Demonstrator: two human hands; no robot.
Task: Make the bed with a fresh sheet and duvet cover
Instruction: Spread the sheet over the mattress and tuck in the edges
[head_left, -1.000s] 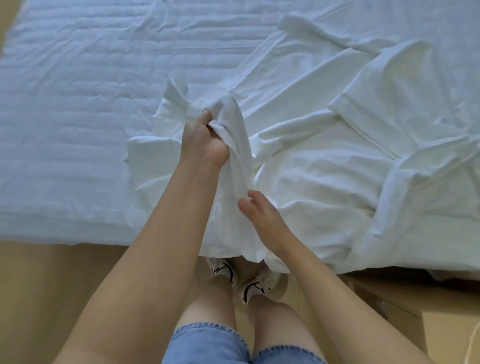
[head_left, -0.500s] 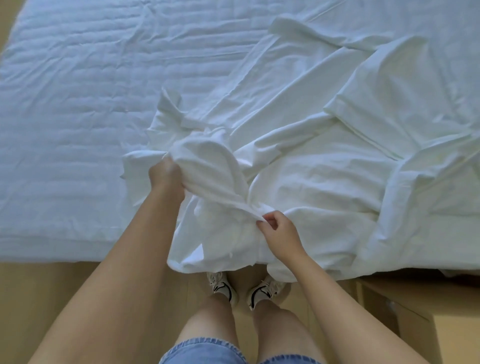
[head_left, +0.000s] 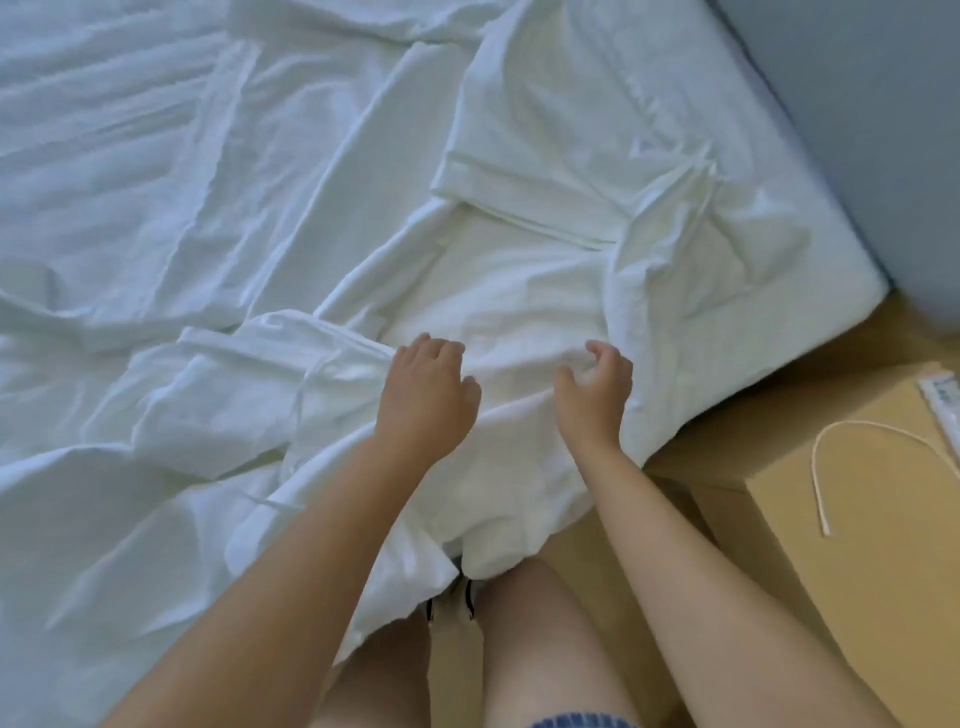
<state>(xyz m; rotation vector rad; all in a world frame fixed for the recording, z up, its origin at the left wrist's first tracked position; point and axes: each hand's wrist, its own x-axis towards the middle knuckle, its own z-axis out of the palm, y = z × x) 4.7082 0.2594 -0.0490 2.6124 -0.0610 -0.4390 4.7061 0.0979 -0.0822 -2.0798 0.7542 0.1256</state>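
I judge early stage: sheet (head_left: 519, 291) lies bunched on mattress (head_left: 810, 218), near right, part hanging off near edge, nothing spread or tucked yet. Left hand (head_left: 426, 395) rests on fabric, fingers bent (grip unclear). Right hand (head_left: 597, 384) half-curled round a fold. Most work left imo.

I see white sheet (head_left: 519, 270) rumpled in loose folds across mattress (head_left: 78, 156), bunched at mattress's near edge, one fold draping over that edge toward floor.
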